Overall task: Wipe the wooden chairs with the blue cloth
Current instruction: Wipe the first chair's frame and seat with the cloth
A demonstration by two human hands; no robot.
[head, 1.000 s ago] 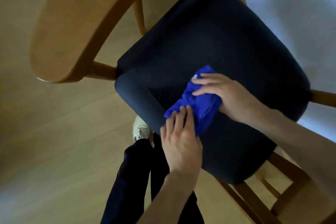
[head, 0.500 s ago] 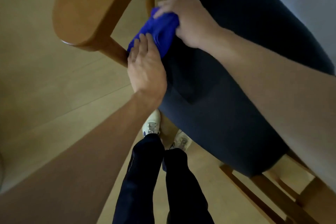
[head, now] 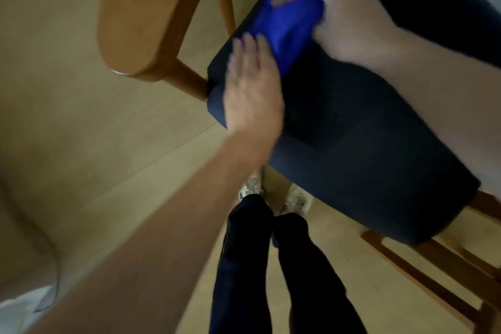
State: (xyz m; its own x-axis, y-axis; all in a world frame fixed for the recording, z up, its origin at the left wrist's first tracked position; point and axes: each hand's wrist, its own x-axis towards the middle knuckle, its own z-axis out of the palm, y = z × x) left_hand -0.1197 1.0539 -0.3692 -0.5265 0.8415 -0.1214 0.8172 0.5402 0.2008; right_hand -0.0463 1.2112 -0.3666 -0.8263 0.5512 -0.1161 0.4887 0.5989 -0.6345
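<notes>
Pale wood floor (head: 81,144) below, and on the dark seat (head: 366,144) near the wooden chair's (head: 141,16) backrest the right hand (head: 344,16) grips the bunched blue cloth (head: 287,27) while the left hand (head: 252,89) presses flat beside it — bunched like that, it could skim past the wood entirely.

- One view only, from the person's head, looking steeply down and forward.
- It sits close above the chair seat (head: 366,149), with the floor (head: 81,116) and the person's own legs (head: 244,266) below.
</notes>
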